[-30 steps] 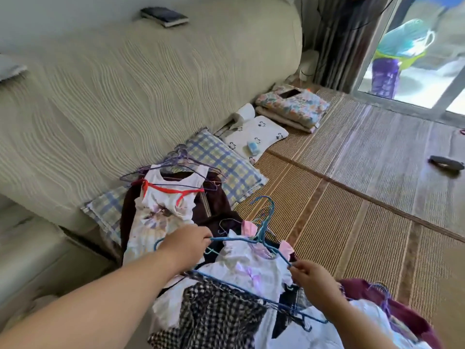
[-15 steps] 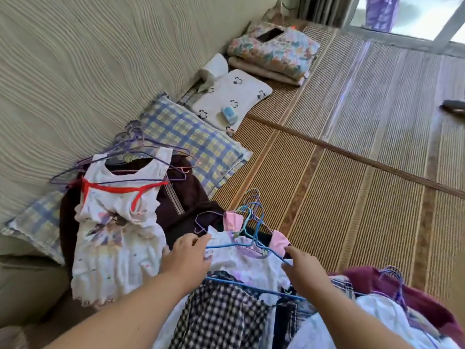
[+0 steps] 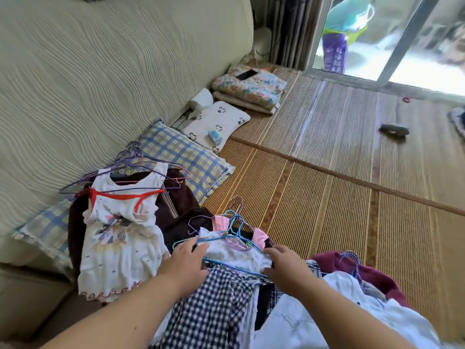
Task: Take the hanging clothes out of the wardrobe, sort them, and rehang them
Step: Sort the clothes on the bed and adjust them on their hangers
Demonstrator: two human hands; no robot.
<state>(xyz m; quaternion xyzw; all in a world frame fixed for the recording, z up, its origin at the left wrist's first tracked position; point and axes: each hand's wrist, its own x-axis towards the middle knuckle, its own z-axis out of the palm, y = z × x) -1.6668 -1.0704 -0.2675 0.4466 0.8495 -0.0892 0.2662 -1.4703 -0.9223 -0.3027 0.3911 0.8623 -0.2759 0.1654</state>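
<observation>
A heap of clothes on wire hangers lies on the mat in front of me. My left hand (image 3: 186, 263) grips the left end of a blue hanger (image 3: 221, 239), and my right hand (image 3: 284, 264) grips its right end. The hanger carries a small white garment with pink straps (image 3: 231, 250). Below it lie a dark checked garment (image 3: 214, 306) and white clothes (image 3: 327, 321). To the left, a white child's dress with red trim (image 3: 118, 238) lies on dark brown clothes (image 3: 181, 200), with purple hangers (image 3: 125, 170) at the top. A maroon garment (image 3: 377, 278) is at the right.
A beige covered sofa (image 3: 88, 71) fills the left. Against it lie a plaid pillow (image 3: 186, 159), a white patterned pillow (image 3: 221, 117) with a small blue toy, and folded floral bedding (image 3: 251, 86) with a phone on it. A woven mat (image 3: 339, 197) covers the floor. A glass door stands at back right.
The view has lifted and swung, showing the door again. Both hands stay on the blue hanger with the white garment, holding its two ends slightly closer to the heap.
</observation>
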